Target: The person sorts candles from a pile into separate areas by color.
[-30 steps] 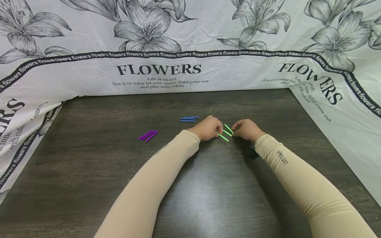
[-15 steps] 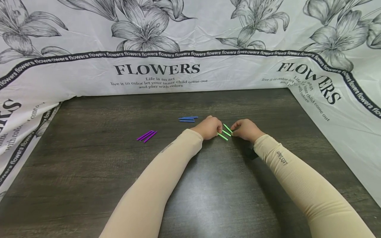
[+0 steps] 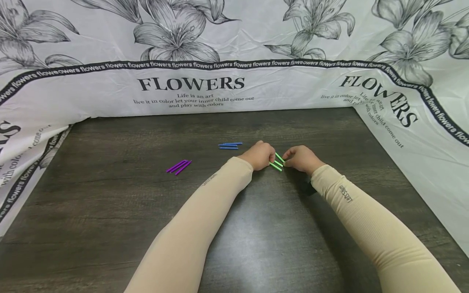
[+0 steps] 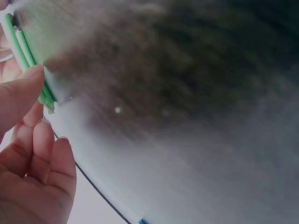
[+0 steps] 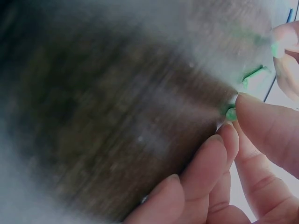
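Note:
Three thin green sticks lie slanted side by side between the two hands in the head view. The left hand [image 3: 260,156] pinches the near green stick [image 3: 276,167] by its upper end, and in the left wrist view the thumb [image 4: 30,84] lies across the green sticks [image 4: 17,45]. Just beyond is the middle green stick [image 3: 279,163]. The right hand [image 3: 302,158] pinches the far green stick [image 3: 279,156] near its lower right end; the round tip [image 5: 231,114] of that stick shows between thumb and finger in the right wrist view.
Several purple sticks [image 3: 179,166] lie on the dark wooden table [image 3: 110,211] at the left. Blue sticks [image 3: 229,148] lie behind the left hand. A white flower-printed cloth [image 3: 286,91] hangs along the back and sides.
The left hand has shifted slightly right, bringing the near green stick closer to the other two. The right hand stays almost still. The head view has drifted a little.

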Tool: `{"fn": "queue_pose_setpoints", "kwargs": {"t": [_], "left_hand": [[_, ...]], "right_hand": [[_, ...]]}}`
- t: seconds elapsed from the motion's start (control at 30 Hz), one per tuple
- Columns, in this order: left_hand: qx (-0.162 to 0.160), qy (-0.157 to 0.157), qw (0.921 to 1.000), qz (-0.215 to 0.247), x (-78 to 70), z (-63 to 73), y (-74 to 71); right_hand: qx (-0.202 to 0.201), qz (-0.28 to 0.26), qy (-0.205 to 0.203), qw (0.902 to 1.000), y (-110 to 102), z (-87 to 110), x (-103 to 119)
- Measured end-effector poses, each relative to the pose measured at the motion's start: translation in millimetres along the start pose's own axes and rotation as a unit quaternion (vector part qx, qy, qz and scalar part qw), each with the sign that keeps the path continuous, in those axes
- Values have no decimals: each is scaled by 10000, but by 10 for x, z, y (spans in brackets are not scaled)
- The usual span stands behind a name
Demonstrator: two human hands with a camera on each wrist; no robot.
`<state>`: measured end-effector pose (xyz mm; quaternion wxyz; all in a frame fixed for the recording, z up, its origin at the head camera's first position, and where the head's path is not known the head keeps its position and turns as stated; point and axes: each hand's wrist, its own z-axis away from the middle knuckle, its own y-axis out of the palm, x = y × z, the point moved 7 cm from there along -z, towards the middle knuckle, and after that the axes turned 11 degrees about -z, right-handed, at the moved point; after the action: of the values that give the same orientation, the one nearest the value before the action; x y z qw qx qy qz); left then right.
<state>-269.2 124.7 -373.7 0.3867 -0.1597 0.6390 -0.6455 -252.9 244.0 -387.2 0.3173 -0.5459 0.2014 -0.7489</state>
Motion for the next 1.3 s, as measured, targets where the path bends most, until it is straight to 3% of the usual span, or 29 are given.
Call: {"fn": "queue_pose_setpoints", "kwargs": {"t": [0.5,0.73,1.3], "left_hand": [[77,26,9995,295,76,-158,98],[126,-56,9983,565,58,-77,33],[115,-155,9985,507,56,-43,14]], "right_hand": [[19,-24,103,9999,3,21,10],[3,2,101,9999,9,23,21],[-35,-52,122,9999,19,4,-6]]}}
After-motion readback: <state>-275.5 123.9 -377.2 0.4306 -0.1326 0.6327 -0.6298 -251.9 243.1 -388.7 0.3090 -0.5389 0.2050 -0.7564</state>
